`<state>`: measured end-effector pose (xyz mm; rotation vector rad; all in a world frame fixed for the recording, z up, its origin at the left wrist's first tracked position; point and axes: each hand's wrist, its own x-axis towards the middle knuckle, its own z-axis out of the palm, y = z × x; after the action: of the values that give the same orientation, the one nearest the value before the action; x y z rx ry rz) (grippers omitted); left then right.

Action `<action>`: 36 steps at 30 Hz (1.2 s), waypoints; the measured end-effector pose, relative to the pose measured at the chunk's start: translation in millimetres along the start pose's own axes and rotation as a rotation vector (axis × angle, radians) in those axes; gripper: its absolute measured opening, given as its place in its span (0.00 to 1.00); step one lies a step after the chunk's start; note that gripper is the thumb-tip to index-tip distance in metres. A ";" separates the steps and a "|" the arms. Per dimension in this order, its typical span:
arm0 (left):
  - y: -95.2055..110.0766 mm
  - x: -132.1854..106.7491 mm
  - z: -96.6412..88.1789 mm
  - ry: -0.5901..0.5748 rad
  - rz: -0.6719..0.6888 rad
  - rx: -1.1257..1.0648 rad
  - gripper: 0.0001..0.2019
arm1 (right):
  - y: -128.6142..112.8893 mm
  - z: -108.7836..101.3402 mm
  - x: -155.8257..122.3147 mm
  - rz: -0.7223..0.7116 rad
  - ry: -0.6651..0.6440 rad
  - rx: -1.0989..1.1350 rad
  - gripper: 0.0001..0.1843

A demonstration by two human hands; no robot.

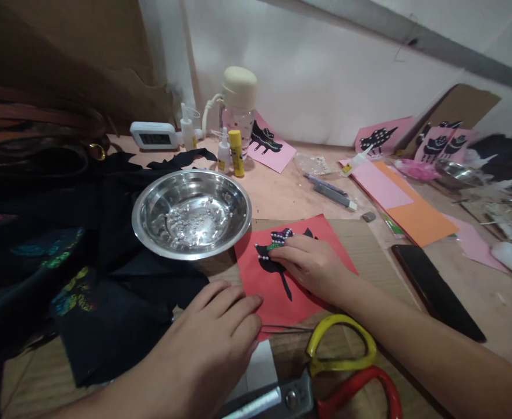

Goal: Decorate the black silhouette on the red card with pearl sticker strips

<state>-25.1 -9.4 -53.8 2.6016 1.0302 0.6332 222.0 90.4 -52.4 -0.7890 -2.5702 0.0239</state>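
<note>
A black cut-out point(271, 265), bird-like in outline and trimmed with white pearl beads, green glitter and a purple patch, lies on a red card point(251, 285). My right hand point(310, 265) rests over its middle, fingers bent together and tips pressed on it; whatever sits under them is hidden. At the card's lower left edge, my left hand point(225, 326) is curled palm down. Thin metal tweezers point(288, 329) stick out between its thumb and index finger, partly covered. Close by lie scissors point(291, 398) with one yellow and one red handle loop.
Loose clear beads sit in a steel bowl point(190, 251). Behind it stand a glue stick point(235, 152), small glue bottles point(187, 131) and a drinking bottle point(239, 87). Black cloth point(129, 291) covers the left; a dark phone point(437, 291) and an orange sheet point(417, 203) lie right.
</note>
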 end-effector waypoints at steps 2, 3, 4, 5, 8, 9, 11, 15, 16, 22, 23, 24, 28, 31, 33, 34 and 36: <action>0.2 -0.7 1.3 0.011 -0.001 -0.004 0.08 | 1.0 1.5 -0.7 -0.002 0.014 0.016 0.09; 0.5 -0.8 1.6 0.015 0.000 -0.008 0.08 | 1.2 1.9 -0.9 -0.001 0.017 0.023 0.09; 0.9 -0.8 1.7 0.016 -0.002 -0.011 0.08 | 1.3 2.1 -1.0 0.001 0.017 0.027 0.09; 1.3 -0.6 1.8 0.015 -0.005 -0.010 0.08 | 1.3 2.1 -0.8 0.003 0.016 0.029 0.09; 2.3 -0.3 2.0 0.008 -0.012 0.003 0.08 | 0.4 1.2 0.3 0.008 0.011 0.029 0.11; 2.5 -0.3 2.3 0.004 -0.013 0.005 0.08 | 0.0 0.8 0.8 0.009 0.010 0.029 0.12; 2.7 -0.5 3.0 0.001 -0.012 0.005 0.08 | -0.6 0.0 1.4 0.010 0.008 0.031 0.12; 2.2 -1.7 5.1 0.012 -0.012 0.004 0.07 | -0.9 -1.2 0.0 0.005 0.006 0.041 0.12; 2.0 -2.1 5.6 0.017 -0.009 0.005 0.08 | -0.6 -1.4 -0.7 0.002 0.005 0.043 0.12; 1.5 -3.2 9.0 0.033 -0.005 0.009 0.07 | -0.2 -5.7 -2.7 0.019 0.024 0.107 0.09; 1.6 -3.3 9.8 0.036 -0.007 0.010 0.07 | -0.9 -7.3 -2.4 0.042 0.028 0.132 0.09; 1.6 -3.4 10.5 0.039 -0.009 0.012 0.07 | -1.8 -8.9 -1.9 0.062 0.028 0.158 0.09; 1.9 -3.1 11.2 0.046 -0.008 0.022 0.07 | -6.4 -13.2 0.1 0.045 0.009 0.205 0.14; 1.9 -2.0 9.0 0.037 0.006 0.029 0.07 | -8.1 -13.4 1.2 0.039 -0.007 0.195 0.14; 2.0 -1.1 7.1 0.036 0.011 0.031 0.07 | -7.9 -12.9 1.5 0.056 -0.015 0.211 0.15; 2.1 -0.7 6.5 0.036 0.011 0.030 0.07 | -7.5 -12.7 1.5 0.063 -0.017 0.220 0.15; 2.2 -0.4 6.0 0.038 0.006 0.025 0.06 | -6.5 -12.4 1.1 0.070 -0.023 0.226 0.15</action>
<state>-21.1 -11.8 -58.2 2.6249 1.0479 0.6777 223.0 84.1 -39.8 -0.7942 -2.5028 0.3406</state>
